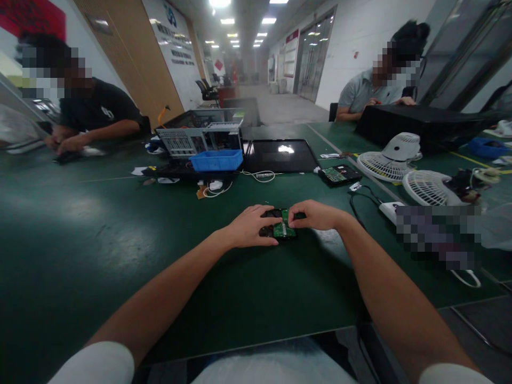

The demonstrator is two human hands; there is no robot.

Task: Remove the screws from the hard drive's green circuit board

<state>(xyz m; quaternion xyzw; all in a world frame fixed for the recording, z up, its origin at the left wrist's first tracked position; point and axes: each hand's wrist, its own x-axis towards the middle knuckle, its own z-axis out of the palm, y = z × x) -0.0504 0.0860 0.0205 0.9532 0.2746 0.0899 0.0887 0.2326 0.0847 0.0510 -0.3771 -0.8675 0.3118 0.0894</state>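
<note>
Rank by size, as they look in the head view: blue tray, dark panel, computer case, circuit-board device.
1. Computer case
2. Dark panel
Smaller, order unsure: blue tray and circuit-board device; the left hand and right hand partly cover the nearer device.

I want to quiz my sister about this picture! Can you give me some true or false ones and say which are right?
1. The left hand touches a black device with a green circuit board. True.
2. The tray by the open computer case is red. False: it is blue.
3. The tabletop is green. True.
4. The right hand is inside the tray. False: it is at the circuit board.
5. A white fan lies on the right. True.
</note>
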